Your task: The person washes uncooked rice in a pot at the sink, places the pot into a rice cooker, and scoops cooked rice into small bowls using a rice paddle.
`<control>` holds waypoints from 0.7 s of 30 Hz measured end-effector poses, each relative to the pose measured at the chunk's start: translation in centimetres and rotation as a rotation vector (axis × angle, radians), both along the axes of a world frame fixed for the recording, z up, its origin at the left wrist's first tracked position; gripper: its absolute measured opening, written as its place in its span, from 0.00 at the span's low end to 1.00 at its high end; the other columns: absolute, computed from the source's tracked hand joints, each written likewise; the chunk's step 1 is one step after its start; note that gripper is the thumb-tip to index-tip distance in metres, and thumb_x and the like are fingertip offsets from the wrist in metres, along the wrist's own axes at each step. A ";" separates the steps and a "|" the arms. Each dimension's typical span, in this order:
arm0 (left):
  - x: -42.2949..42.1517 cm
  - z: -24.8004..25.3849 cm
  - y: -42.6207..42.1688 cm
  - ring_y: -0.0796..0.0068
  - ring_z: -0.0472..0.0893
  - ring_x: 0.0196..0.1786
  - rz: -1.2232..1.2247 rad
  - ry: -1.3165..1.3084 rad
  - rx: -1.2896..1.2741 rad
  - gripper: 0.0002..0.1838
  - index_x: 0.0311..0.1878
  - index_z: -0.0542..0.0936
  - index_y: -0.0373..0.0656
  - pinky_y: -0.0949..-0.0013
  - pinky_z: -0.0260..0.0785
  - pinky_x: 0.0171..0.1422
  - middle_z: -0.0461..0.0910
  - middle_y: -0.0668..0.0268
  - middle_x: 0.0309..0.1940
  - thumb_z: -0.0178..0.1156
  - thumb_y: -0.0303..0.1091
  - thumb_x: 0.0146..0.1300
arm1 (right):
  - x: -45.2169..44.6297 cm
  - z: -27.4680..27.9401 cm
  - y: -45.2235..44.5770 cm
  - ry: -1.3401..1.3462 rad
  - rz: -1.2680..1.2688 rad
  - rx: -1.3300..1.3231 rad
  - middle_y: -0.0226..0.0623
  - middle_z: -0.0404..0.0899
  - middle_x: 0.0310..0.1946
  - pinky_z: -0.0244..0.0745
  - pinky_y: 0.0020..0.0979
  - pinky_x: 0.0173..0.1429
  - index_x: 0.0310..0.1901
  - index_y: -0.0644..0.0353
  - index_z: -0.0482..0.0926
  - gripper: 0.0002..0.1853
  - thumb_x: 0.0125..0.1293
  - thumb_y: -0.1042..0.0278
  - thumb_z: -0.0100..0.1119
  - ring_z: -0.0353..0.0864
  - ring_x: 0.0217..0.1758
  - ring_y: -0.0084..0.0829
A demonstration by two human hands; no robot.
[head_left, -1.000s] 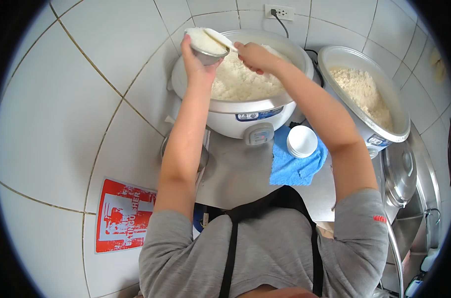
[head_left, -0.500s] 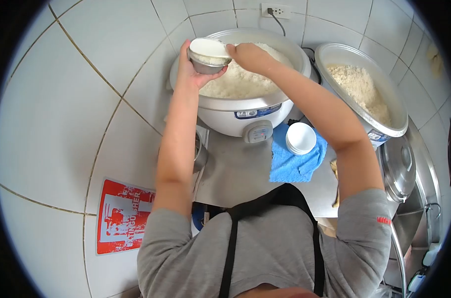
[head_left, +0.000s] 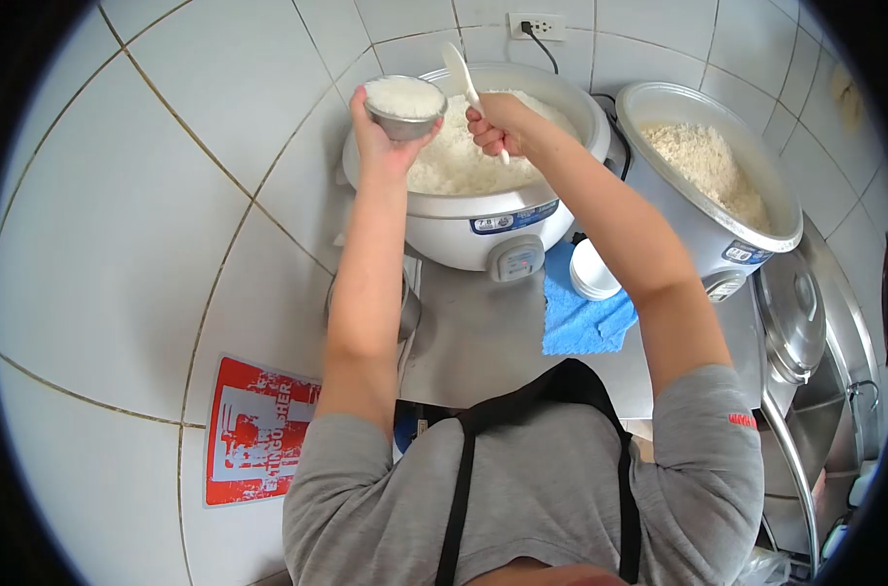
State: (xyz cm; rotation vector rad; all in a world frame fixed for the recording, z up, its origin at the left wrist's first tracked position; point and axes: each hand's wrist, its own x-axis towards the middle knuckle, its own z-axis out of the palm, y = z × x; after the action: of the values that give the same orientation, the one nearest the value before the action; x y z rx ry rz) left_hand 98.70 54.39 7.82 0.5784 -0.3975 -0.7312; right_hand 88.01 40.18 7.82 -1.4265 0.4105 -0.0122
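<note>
White tiles [head_left: 122,303] rise behind a steel tabletop [head_left: 464,337] where the big rice cooker [head_left: 439,227] stands. Above that cooker's left rim, the left hand [head_left: 381,152] cups a rice-filled metal bowl [head_left: 403,127], its grip wrapped round the side. Over the cooker's middle, the right hand [head_left: 500,124] has its grip closed on a paddle [head_left: 458,66], blade up. Best hold the bowl level, within the cooker's rim, so loose grains drop back in.

It is bright, with soft light. The lines on the white wall tiles [head_left: 102,264] bend, and the frame's corners are round and black. The metal table [head_left: 473,332] shines a little. The middle looks clear.
</note>
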 end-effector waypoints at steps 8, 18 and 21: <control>-3.9 -0.3 -0.5 0.59 0.61 0.62 0.659 -0.501 -0.156 0.37 0.67 0.48 0.55 0.56 0.58 0.64 0.58 0.57 0.60 0.57 0.43 0.59 | -1.8 1.7 8.1 -0.070 -0.152 -0.081 0.24 0.56 0.12 0.49 0.27 0.13 0.26 0.55 0.63 0.21 0.69 0.49 0.33 0.49 0.09 0.19; -10.6 0.5 2.7 0.55 0.62 0.64 0.096 -0.201 -0.263 0.37 0.63 0.62 0.48 0.40 0.55 0.62 0.60 0.60 0.63 0.45 0.64 0.56 | -8.2 3.6 3.6 -0.105 -0.220 -0.663 0.32 0.62 0.10 0.57 0.31 0.12 0.23 0.62 0.68 0.30 0.67 0.42 0.32 0.58 0.07 0.28; -14.4 -0.7 3.3 0.55 0.61 0.65 -0.007 -0.162 -0.203 0.37 0.64 0.61 0.48 0.41 0.55 0.64 0.61 0.59 0.63 0.43 0.64 0.57 | -12.4 2.4 6.5 -0.080 -0.310 -1.044 0.43 0.68 0.12 0.69 0.38 0.21 0.27 0.69 0.74 0.35 0.67 0.40 0.31 0.72 0.14 0.41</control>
State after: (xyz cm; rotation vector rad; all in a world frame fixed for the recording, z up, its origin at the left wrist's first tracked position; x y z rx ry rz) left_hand 84.26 57.69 7.11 0.4456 -0.6167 -0.6432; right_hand 75.57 46.65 10.26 -2.3551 0.5926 -0.6092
